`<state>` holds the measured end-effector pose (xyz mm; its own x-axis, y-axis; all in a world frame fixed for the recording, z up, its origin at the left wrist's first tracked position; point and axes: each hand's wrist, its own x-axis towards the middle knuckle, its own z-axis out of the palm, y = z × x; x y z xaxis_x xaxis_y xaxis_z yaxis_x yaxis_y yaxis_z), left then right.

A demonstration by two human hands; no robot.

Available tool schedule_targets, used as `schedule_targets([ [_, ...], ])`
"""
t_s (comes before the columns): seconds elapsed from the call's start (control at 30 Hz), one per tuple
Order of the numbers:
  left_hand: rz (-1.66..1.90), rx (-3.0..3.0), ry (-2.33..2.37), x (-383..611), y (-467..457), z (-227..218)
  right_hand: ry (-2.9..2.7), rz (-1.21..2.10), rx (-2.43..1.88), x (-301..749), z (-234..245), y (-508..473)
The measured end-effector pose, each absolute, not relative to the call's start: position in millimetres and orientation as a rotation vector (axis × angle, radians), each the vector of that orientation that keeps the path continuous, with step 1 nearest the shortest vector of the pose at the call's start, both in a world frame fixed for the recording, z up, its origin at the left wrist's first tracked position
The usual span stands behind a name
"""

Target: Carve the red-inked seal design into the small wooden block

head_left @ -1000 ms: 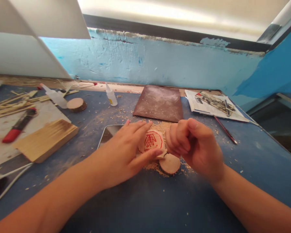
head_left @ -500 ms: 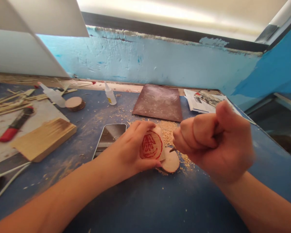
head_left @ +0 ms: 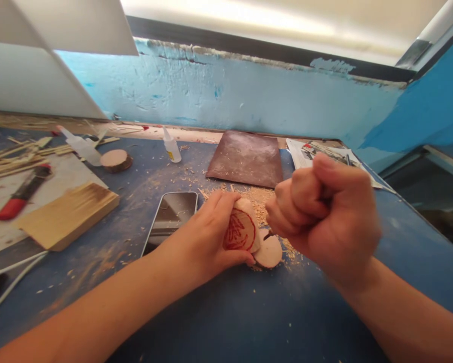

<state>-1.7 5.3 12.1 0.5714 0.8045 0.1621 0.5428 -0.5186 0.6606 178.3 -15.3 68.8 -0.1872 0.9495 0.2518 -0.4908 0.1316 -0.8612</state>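
Observation:
My left hand [head_left: 207, 237] is wrapped round a wooden block [head_left: 243, 231] whose face carries a red circle with a leaf-like pattern inside. The block is tilted up, with its lower edge by a pale round wood slice [head_left: 270, 252] on the table. To the right, my right hand [head_left: 320, 217] is a fist, thumb uppermost, around a thin tool. Only the tool's dark tip [head_left: 267, 235] shows below the fist, pointing toward the block, above the wood slice; the rest is hidden in the fingers.
Wood shavings [head_left: 258, 197] lie behind the block. Beside my left forearm is a phone [head_left: 173, 217]. Around them are a brown square board [head_left: 246, 159], a small glue bottle [head_left: 172, 147], another wood slice [head_left: 116, 161], a wooden plank [head_left: 67, 214], a red-and-black knife [head_left: 24, 194] and papers [head_left: 302, 154].
My right fist has moved a little left and closer to the block. The block has turned slightly and shifted right in my left hand.

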Motion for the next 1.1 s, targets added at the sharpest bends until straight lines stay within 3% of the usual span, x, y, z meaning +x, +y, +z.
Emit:
schedule_targets([
  [1.1, 0.667, 2.347, 1.09, 2.0, -4.7, 12.2, -1.019, 1.369, -0.718, 174.1, 70.3, -15.2],
])
